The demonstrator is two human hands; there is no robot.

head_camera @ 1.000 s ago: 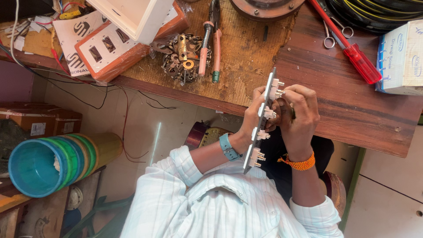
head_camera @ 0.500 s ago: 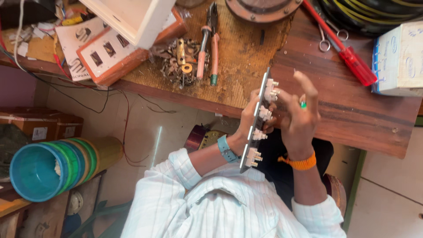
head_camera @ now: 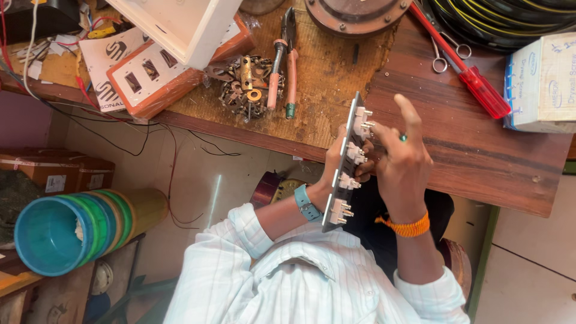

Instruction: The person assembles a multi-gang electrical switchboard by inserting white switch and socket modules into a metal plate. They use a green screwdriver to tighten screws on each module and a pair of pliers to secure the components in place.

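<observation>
Holding a switch plate on edge over the counter's rim

Gripping the switch plate (head_camera: 343,165) from behind, the left hand (head_camera: 333,162) has its fingers clenched round the long dark panel, which stands edge-on just above the near rim of the wooden counter (head_camera: 480,156). The right hand (head_camera: 401,157) is at the plate's other face, its fingers part-curled on the white switch modules (head_camera: 360,123), the forefinger raised free.

The plate looks thin, stiff and light; its flat edges seem the safest hold, since the small metal terminals jutting from the modules are probably sharp and easily bent.

Beyond the plate on the counter lie pliers (head_camera: 289,57), a pile of brass fittings (head_camera: 243,84) and a red-handled screwdriver (head_camera: 474,78).
</observation>
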